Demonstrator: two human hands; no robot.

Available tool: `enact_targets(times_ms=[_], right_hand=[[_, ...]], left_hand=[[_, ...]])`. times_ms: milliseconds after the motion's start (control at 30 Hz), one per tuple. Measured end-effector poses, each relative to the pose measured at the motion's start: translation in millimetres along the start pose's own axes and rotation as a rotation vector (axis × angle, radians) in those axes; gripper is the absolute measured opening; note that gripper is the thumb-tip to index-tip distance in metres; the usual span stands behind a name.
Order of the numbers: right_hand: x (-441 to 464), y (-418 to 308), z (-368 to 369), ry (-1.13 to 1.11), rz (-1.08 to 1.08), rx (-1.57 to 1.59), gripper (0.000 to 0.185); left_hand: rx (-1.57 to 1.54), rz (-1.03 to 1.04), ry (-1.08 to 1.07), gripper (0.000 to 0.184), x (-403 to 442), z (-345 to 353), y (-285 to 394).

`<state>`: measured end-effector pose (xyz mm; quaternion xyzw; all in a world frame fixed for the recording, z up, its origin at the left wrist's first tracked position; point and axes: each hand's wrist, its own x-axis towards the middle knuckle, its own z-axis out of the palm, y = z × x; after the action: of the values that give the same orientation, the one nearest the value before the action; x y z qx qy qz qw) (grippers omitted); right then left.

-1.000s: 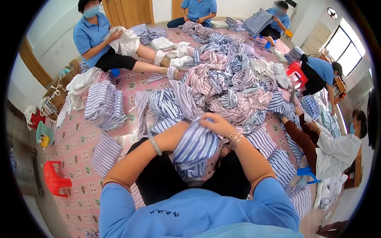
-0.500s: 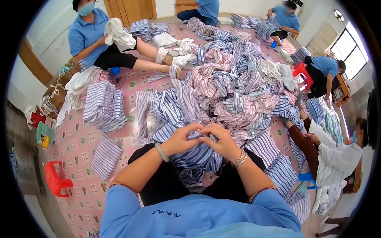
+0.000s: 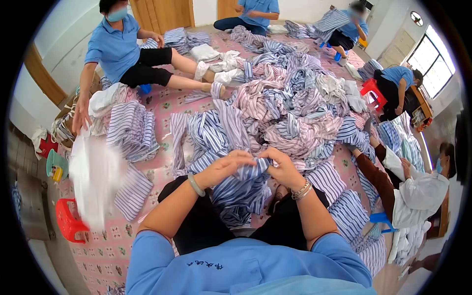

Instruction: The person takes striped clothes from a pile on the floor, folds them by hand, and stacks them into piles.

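Note:
A blue-and-white striped garment (image 3: 241, 191) hangs bunched between my knees, its upper edge raised to my hands. My right hand (image 3: 281, 169) pinches that edge between thumb and fingers. Close beside it, my left hand (image 3: 223, 168) has its fingers stretched out over the raised cloth; whether the thumb touches the fabric is hidden. In front of both hands lies a big tangled heap of striped garments (image 3: 290, 98) in blue, pink and grey.
Folded striped stacks stand at left (image 3: 130, 130) and right (image 3: 348, 214). One folded striped piece (image 3: 132, 191) lies on the pink floor mat (image 3: 105, 250). A red stool (image 3: 69, 221) is far left. At upper left, a co-worker (image 3: 120, 49) swings a blurred white cloth (image 3: 96, 177); other people sit around the heap.
My left hand's fingers have straightened, and my right hand has lifted the garment's edge slightly. The co-worker at upper left has swung the white cloth down to the left.

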<state>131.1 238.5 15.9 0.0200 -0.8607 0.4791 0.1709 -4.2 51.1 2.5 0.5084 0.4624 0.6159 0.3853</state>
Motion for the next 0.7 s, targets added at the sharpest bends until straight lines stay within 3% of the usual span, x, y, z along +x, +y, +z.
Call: enact_targets(times_ms=[67, 167, 267, 333, 400, 467, 533, 600, 667, 700], right_hand=[[-2, -9, -1, -0.033, 0.069, 0.209, 0.023], [-5, -1, -3, -0.075, 0.052, 0.346, 0.025], [-5, 3, -11, -0.198, 0.094, 0.556, 0.023], [-4, -5, -15, -0.273, 0.16, 0.662, 0.021], [-1, -22, -14, -0.284, 0.17, 0.51, 0.021], [-1, -19, -3, -0.238, 0.201, 0.444, 0.025], [0, -19, 2, -0.274, 0.073, -0.114, 0.027], [-2, -14, 5, -0.25, -0.042, -0.066, 0.021], [-2, -19, -9, -0.249, -0.076, -0.135, 0.014], [-1, -26, -16, -0.185, -0.111, -0.068, 0.012]], left_hand=[[0.092, -0.003, -0.011, 0.031, 2, 3, 0], [-0.128, -0.185, -0.068, 0.03, 0, 7, -3], [0.155, -0.202, -0.146, 0.023, -1, 7, -4], [0.158, -0.152, -0.071, 0.021, -1, 8, -11], [0.296, -0.183, 0.131, 0.019, 1, 9, -11], [0.288, -0.229, 0.163, 0.015, 1, 14, -11], [0.423, -0.033, 0.11, 0.014, 2, 17, -16], [0.393, -0.125, 0.094, 0.015, 4, 21, -9], [0.022, -0.325, -0.026, 0.018, 5, 19, -3], [-0.001, -0.387, -0.089, 0.022, 2, 16, -13]])
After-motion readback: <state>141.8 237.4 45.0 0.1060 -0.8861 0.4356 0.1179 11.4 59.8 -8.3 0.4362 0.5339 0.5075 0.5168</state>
